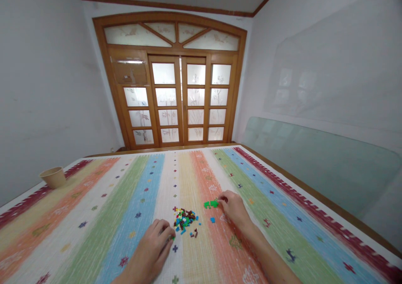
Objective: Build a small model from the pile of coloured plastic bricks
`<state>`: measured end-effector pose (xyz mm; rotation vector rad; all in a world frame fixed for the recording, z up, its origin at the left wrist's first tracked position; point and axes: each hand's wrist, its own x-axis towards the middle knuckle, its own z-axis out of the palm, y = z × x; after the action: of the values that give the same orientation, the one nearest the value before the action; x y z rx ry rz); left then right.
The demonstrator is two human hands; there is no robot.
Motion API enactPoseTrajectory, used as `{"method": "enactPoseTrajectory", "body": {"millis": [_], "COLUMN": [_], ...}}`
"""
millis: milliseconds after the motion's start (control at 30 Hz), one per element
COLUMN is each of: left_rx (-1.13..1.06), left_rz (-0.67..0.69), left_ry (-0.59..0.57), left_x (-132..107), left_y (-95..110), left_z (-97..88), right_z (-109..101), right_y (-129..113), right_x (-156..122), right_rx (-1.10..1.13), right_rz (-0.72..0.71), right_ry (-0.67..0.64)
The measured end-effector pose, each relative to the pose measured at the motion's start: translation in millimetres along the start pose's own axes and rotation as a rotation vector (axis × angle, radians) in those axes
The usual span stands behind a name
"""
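A loose pile of small multicoloured plastic bricks [185, 222] lies on the striped cloth in front of me. My left hand [153, 243] rests at the pile's lower left edge, fingers curled, with a small green brick [173, 237] showing at the fingertips. To the right of the pile lies a flat green brick assembly [211, 204]. My right hand [233, 209] has its fingertips on that assembly's right end. A single blue brick [212, 219] sits just below the assembly, and a few dark bricks lie scattered under the pile.
The table is covered by a wide striped woven cloth [138, 192] with small cross motifs. A tan paper cup [52, 177] stands at its far left. A large glass pane [320, 167] leans beyond the right table edge. Wooden glazed doors [176, 87] fill the far wall.
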<state>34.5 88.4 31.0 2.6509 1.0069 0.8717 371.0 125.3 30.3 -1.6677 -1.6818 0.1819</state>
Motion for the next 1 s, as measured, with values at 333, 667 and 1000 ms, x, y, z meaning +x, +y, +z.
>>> {"method": "enactPoseTrajectory", "body": {"millis": [333, 667, 1000], "left_rx": [-0.006, 0.014, -0.004], "left_rz": [-0.004, 0.008, 0.016], "left_ry": [-0.008, -0.019, 0.005], "left_x": [0, -1, 1], "left_y": [2, -1, -1], "left_z": [-1.1, 1.3, 1.0], "right_z": [-6, -10, -9], "right_y": [6, 3, 1], "right_x": [3, 4, 4], "right_rx": [-0.041, -0.119, -0.164], "right_rz": [0.028, 0.065, 0.120], "right_ry": [-0.136, -0.202, -0.239]}}
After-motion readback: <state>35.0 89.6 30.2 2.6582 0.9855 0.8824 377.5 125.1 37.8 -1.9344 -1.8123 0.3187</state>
